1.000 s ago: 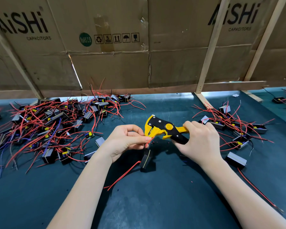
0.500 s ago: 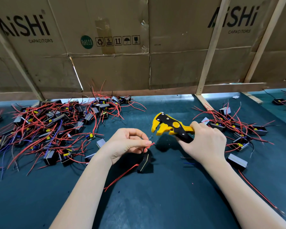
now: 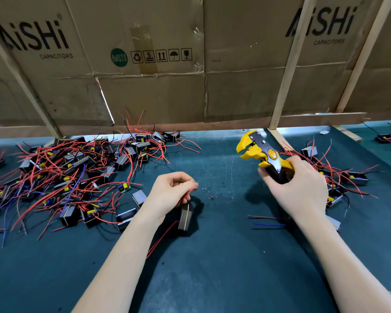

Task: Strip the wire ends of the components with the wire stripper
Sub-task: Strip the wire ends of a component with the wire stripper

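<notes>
Wire stripper now up at 1 o'clock, lifted clear and well apart from the wire; a second ago its yellow head sat right against the left fingertips at centre. Right hand grips the black handles, fingers wrapped round them. The head points toward 11 o'clock with its jaws parted and nothing between them.

Left hand pinches a red wire just short of its tip, at centre. The component hangs from that wire just below the hand, edge-on, near or on the mat; contact unclear. A second red lead trails off toward 7 o'clock.

Small red insulation scraps lie on the mat just right of the left fingertips.

Reading: one strip cycle looks finished, tool withdrawn. Whether the tip shows bare copper is too small to tell. Likely next is another lead on this piece, or swapping it out.

Big tangled pile of components at 9 to 10 o'clock. A smaller group at 3 o'clock, behind the right hand.
</notes>
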